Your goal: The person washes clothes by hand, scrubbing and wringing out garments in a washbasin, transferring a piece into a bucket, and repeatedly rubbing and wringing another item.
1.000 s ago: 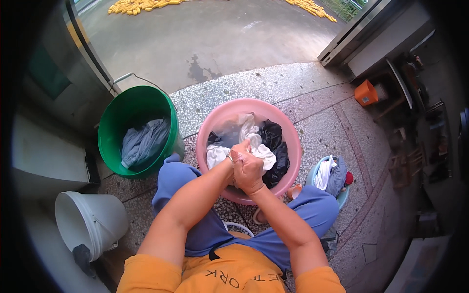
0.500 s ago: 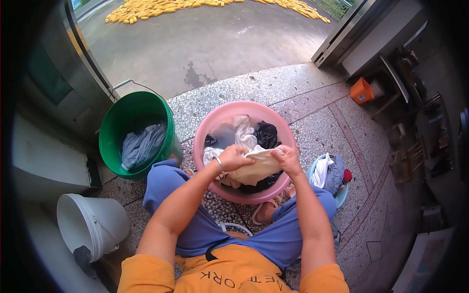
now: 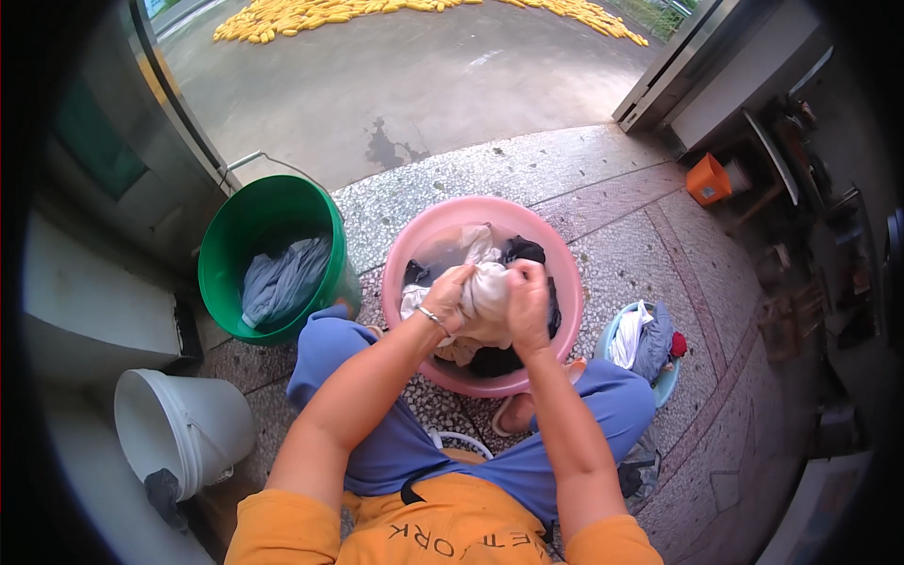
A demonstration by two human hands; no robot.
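Between my knees stands a pink basin [image 3: 397,247] with murky water and several wet clothes, some white, some black. Over its middle, both hands grip a cream-white cloth garment [image 3: 486,294], bunched up between them; its exact kind cannot be made out. My left hand [image 3: 450,299], with a bracelet at the wrist, is closed on the garment's left side. My right hand [image 3: 529,306] is a fist on its right side. A black cloth [image 3: 524,249] lies in the basin behind the right hand. The garment's lower part hangs toward the water.
At the left stands a green bucket [image 3: 213,273] with grey-blue cloth inside, and nearer a white bucket [image 3: 212,428] with a dark rag on its rim. A light-blue basin [image 3: 667,384] of clothes sits by my right knee. Beyond are an orange bin [image 3: 707,179] and corn cobs [image 3: 330,13] outside.
The garment was stretched flat between my hands and is now bunched up. My right hand has come in closer to the left and turned into a fist. The view has shifted slightly.
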